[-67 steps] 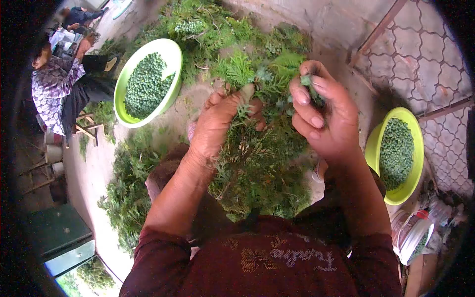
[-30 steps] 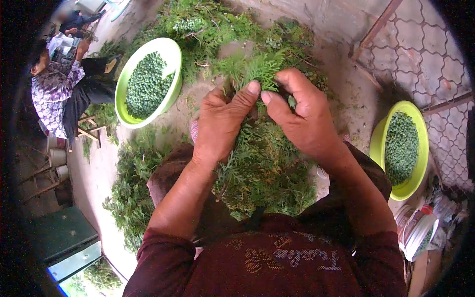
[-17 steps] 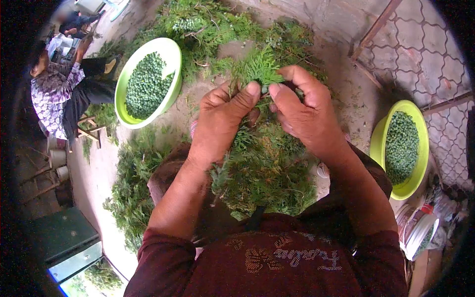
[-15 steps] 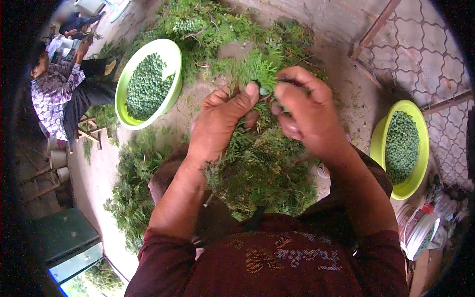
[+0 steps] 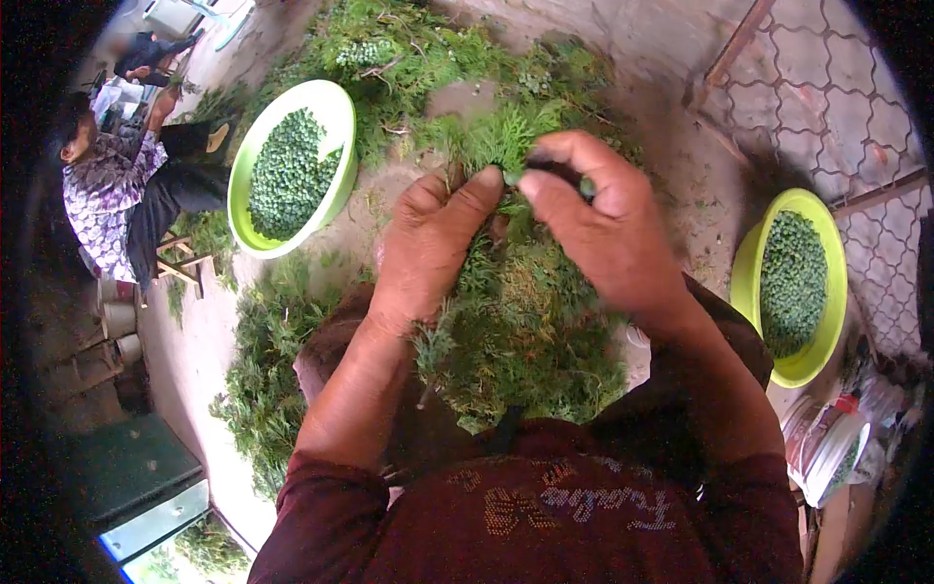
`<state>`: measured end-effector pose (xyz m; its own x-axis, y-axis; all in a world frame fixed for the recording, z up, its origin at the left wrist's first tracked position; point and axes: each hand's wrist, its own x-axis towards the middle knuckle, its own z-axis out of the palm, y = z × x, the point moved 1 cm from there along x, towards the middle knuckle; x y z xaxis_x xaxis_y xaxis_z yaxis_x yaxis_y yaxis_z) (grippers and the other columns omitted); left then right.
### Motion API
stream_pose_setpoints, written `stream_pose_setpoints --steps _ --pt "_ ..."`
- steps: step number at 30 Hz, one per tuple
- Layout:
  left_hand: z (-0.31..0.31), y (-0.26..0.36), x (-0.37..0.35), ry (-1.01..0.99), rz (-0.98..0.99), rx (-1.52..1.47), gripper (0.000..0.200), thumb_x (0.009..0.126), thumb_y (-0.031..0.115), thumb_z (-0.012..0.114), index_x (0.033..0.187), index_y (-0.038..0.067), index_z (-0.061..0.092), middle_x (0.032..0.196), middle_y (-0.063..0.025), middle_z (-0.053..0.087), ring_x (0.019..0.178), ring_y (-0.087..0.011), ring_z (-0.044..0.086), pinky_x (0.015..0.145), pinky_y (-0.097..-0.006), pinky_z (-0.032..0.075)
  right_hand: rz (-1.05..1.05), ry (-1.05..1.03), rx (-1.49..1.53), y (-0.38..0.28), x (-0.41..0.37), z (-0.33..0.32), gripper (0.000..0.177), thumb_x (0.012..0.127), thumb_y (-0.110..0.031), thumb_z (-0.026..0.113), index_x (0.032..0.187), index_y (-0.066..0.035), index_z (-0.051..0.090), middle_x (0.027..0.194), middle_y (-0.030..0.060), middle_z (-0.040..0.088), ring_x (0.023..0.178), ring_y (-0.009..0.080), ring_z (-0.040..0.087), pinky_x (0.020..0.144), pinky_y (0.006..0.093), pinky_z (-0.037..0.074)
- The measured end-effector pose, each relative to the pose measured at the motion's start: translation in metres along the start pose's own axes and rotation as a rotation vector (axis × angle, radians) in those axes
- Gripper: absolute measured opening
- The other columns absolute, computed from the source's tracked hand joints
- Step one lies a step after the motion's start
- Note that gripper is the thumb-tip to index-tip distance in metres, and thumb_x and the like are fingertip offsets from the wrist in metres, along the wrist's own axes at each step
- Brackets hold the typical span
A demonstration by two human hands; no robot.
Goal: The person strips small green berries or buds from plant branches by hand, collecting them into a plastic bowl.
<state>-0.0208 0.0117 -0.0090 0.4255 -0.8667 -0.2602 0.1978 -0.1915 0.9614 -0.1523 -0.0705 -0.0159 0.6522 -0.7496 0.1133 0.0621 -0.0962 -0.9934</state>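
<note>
My left hand [image 5: 433, 234] is closed on a green leafy sprig [image 5: 506, 136], pinching it between thumb and fingers. Close beside its thumb, my right hand [image 5: 608, 219] has thumb and forefinger at a small green berry [image 5: 513, 178] on the sprig. Another green berry [image 5: 587, 189] shows among the curled fingers of my right hand. Below both hands, a heap of green branches [image 5: 530, 321] lies over my lap.
Two yellow-green basins hold green berries, one at the left [image 5: 347, 185] and one at the right [image 5: 839, 292]. A white bucket [image 5: 827, 457] is at the lower right. Cut branches [image 5: 418, 58] cover the floor ahead. A person [image 5: 112, 185] sits at the left; another person [image 5: 146, 54] is farther back.
My right hand has moved slightly left, its thumb and forefinger now at the berry by my left thumb. A berry now shows among its curled fingers.
</note>
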Motion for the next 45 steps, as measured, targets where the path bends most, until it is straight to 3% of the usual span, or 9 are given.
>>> stream_pose_setpoints --steps 4,7,9,12,21,27,32,38,45 --pt "0.009 -0.007 0.002 0.028 0.150 0.087 0.013 0.088 0.018 0.057 0.086 0.006 0.061 0.067 0.0030 0.057 0.057 -0.0034 0.047 0.052 -0.0196 0.038 -0.231 0.126 -0.304 0.007 0.002 0.005 0.026 0.078 -0.013 0.064 0.094 0.003 0.051 0.076 0.0227 0.057 0.068 0.0374 0.058 0.061 0.0383 0.047" --pt "0.009 0.001 -0.003 -0.019 0.014 0.027 0.014 0.087 0.020 0.058 0.083 0.006 0.060 0.066 0.0026 0.056 0.056 -0.0038 0.046 0.051 -0.0199 0.037 -0.332 0.108 -0.405 0.001 0.004 0.000 0.024 0.080 -0.014 0.062 0.095 0.002 0.051 0.066 0.0151 0.056 0.055 0.0276 0.056 0.052 0.0359 0.044" --pt "0.002 -0.002 0.001 -0.020 -0.026 -0.027 0.013 0.087 0.020 0.060 0.087 0.007 0.060 0.067 0.0028 0.055 0.054 -0.0041 0.046 0.050 -0.0197 0.037 0.215 -0.037 0.173 -0.013 0.002 -0.009 0.022 0.083 -0.015 0.060 0.094 0.002 0.052 0.060 0.0051 0.052 0.046 0.0142 0.049 0.044 0.0305 0.039" --pt "0.000 -0.008 0.006 -0.027 -0.085 -0.124 0.015 0.086 0.022 0.060 0.091 0.008 0.059 0.066 0.0033 0.053 0.052 -0.0046 0.044 0.049 -0.0196 0.036 0.316 -0.034 0.348 -0.018 -0.001 -0.009 0.021 0.086 -0.016 0.058 0.093 0.002 0.052 0.060 -0.0011 0.048 0.045 0.0036 0.041 0.040 0.0233 0.034" --pt "0.013 -0.003 0.001 0.080 -0.008 0.050 0.022 0.089 0.025 0.057 0.094 0.003 0.057 0.073 0.0009 0.058 0.063 -0.0049 0.050 0.057 -0.0207 0.041 -0.064 0.022 0.021 0.008 0.001 0.009 0.023 0.086 -0.015 0.058 0.097 0.005 0.054 0.074 0.0064 0.058 0.074 0.0089 0.053 0.063 0.0260 0.045" --pt "0.020 -0.001 -0.005 -0.086 0.305 0.091 0.035 0.080 0.016 0.069 0.105 -0.002 0.053 0.091 -0.0054 0.061 0.082 -0.0124 0.056 0.073 -0.0263 0.047 -0.069 0.098 0.004 0.013 0.009 0.001 0.017 0.085 -0.012 0.054 0.091 0.003 0.057 0.073 0.0073 0.058 0.069 0.0080 0.051 0.061 0.0271 0.044" --pt "0.015 0.004 -0.004 -0.080 0.288 0.327 0.034 0.075 0.005 0.066 0.105 -0.003 0.052 0.093 -0.0081 0.061 0.081 -0.0125 0.057 0.072 -0.0271 0.047 0.131 0.023 0.046 -0.004 0.003 -0.001 0.019 0.085 -0.013 0.053 0.093 0.004 0.056 0.074 0.0079 0.059 0.070 0.0094 0.052 0.064 0.0278 0.045" --pt "0.008 0.004 -0.001 -0.123 0.194 0.199 0.028 0.075 0.003 0.065 0.102 -0.003 0.057 0.083 -0.0056 0.063 0.075 -0.0111 0.059 0.068 -0.0242 0.049 -0.127 0.042 -0.243 0.007 0.006 -0.006 0.019 0.084 -0.013 0.054 0.092 0.004 0.056 0.074 0.0073 0.059 0.064 0.0103 0.052 0.058 0.0271 0.044" --pt "-0.011 0.030 -0.005 -0.263 -0.281 -0.271 0.029 0.073 0.007 0.069 0.100 0.001 0.058 0.076 -0.0057 0.063 0.064 -0.0130 0.061 0.060 -0.0239 0.050 0.520 -0.276 0.758 -0.014 -0.002 -0.015 0.015 0.088 -0.020 0.054 0.093 -0.006 0.053 0.068 -0.0003 0.048 0.045 0.0043 0.038 0.037 0.0201 0.031"
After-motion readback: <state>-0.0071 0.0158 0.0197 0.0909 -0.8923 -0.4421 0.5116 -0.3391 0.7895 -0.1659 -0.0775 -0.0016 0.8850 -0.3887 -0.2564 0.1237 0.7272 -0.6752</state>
